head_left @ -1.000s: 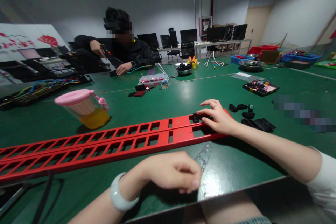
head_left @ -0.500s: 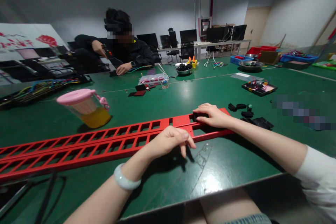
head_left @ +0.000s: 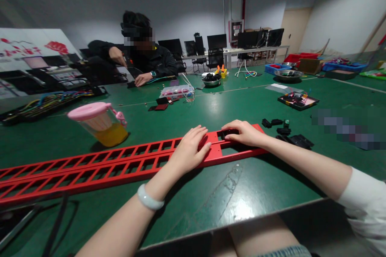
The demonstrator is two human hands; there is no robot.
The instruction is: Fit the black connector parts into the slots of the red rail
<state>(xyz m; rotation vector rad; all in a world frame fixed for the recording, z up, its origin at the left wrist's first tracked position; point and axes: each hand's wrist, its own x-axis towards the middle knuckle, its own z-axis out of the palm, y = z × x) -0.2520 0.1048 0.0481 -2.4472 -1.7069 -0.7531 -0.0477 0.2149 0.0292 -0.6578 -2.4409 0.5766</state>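
Two long red slotted rails (head_left: 75, 178) lie side by side across the green table, running from the left edge to the middle right. My left hand (head_left: 189, 148) rests flat on the rails with its fingers stretched out and thumb apart, holding nothing. Near the rails' right end, my right hand (head_left: 245, 133) curls over a small black plastic part (head_left: 228, 133) at an opening in the far rail. The fingertips partly hide that part, so how it sits there is unclear. Several similar black parts (head_left: 283, 131) lie just beyond the right end of the rails.
A lidded jug (head_left: 110, 132) of yellow liquid stands behind the rails. Across the table a person (head_left: 147, 60) in dark clothing works with a tool. A shallow black tray (head_left: 298, 100) and metal bowls (head_left: 211, 82) are farther off; the table's near edge (head_left: 235, 225) runs close to me.
My left hand has risen from the near side of the rails, where its fingers hung down, and now lies on them. My right hand stays at the same black part.
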